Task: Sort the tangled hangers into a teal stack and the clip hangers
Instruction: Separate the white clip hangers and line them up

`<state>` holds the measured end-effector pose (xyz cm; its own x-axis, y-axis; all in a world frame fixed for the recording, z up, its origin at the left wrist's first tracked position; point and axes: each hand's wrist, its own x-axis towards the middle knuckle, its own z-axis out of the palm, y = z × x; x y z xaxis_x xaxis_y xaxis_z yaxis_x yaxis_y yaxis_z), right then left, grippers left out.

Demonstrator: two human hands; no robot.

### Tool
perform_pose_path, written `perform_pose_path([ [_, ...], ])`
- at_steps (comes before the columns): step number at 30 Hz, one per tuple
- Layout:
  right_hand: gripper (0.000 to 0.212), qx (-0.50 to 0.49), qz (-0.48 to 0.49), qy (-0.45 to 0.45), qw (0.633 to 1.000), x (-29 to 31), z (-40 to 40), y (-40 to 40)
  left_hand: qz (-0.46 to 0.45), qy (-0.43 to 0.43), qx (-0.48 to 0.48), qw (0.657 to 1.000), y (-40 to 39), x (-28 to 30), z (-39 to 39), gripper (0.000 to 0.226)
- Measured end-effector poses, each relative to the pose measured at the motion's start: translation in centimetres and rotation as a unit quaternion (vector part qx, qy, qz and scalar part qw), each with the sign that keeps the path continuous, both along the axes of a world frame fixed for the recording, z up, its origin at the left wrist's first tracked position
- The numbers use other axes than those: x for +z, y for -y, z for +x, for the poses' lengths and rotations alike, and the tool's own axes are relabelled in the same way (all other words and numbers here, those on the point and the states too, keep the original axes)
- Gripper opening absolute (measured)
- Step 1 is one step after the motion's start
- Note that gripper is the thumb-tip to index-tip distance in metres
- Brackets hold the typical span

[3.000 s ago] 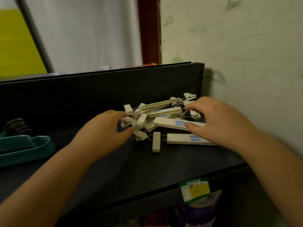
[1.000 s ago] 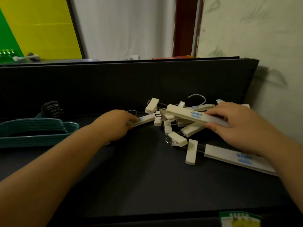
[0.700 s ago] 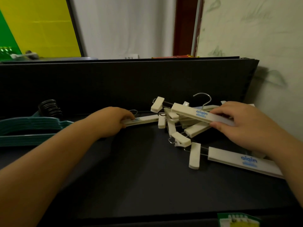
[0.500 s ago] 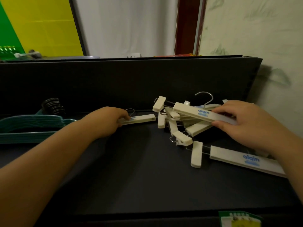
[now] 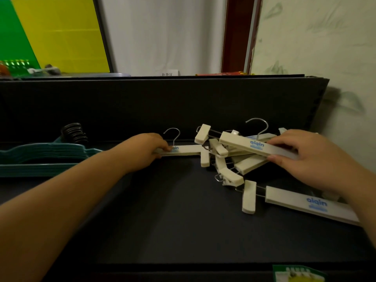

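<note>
A tangle of cream clip hangers (image 5: 230,157) lies on the dark shelf (image 5: 173,220) at right of centre. My left hand (image 5: 142,151) grips the bar of one cream clip hanger (image 5: 187,150), stretched out to the left of the tangle with its metal hook standing up. My right hand (image 5: 311,159) pinches the bar of the top clip hanger (image 5: 252,145) that lies across the pile. Another clip hanger (image 5: 305,202) lies apart at the front right, partly under my right forearm. The teal stack (image 5: 40,157) of hangers sits at the far left.
A black back panel (image 5: 162,106) rises behind the shelf. A pale wall (image 5: 325,58) closes the right side. Black hooks (image 5: 74,132) stick up from the teal stack. A green and yellow price label (image 5: 297,274) hangs at the shelf's front edge.
My left hand has drawn one clip hanger leftward out of the tangle, so its hook now shows. My right hand stays on the top hanger. The camera view shifted slightly.
</note>
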<state>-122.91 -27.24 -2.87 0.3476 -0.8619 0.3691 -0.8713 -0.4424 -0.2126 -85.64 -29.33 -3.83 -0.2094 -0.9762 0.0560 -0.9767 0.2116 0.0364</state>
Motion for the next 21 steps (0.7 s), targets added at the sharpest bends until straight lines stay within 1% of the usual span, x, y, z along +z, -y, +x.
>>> perform_pose_path([
  [8, 0.041, 0.013, -0.014, 0.006, 1.0, 0.4, 0.3, -0.5, 0.012, -0.001, -0.012, 1.0, -0.4, -0.2, 0.6, 0.043],
  [12, 0.041, 0.043, -0.033, -0.005, 0.999, 1.5, 1.8, -1.1, 0.019, 0.0, -0.003, 1.0, -0.8, -0.1, 0.7, 0.048],
  [14, 0.041, 0.055, -0.039, -0.018, 0.998, 2.1, 3.1, -1.3, 0.014, 0.004, 0.006, 1.0, -1.3, 0.2, 0.8, 0.055],
  [16, 0.042, 0.065, -0.044, -0.029, 0.996, 2.6, 4.5, -1.5, -0.001, -0.028, 0.014, 1.0, -2.5, 1.1, 1.6, 0.071],
  [18, 0.041, 0.08, -0.042, -0.048, 0.995, 2.8, 6.2, -1.6, -0.005, -0.093, 0.005, 0.996, -4.2, 2.6, 2.9, 0.087],
  [19, 0.04, 0.088, -0.039, -0.061, 0.993, 2.9, 7.2, -1.7, -0.001, -0.126, -0.004, 0.992, -5.2, 3.4, 3.6, 0.091],
  [21, 0.039, 0.106, -0.033, -0.08, 0.991, 2.9, 9.3, -1.7, -0.011, -0.181, -0.022, 0.983, -7.1, 4.6, 4.0, 0.088],
])
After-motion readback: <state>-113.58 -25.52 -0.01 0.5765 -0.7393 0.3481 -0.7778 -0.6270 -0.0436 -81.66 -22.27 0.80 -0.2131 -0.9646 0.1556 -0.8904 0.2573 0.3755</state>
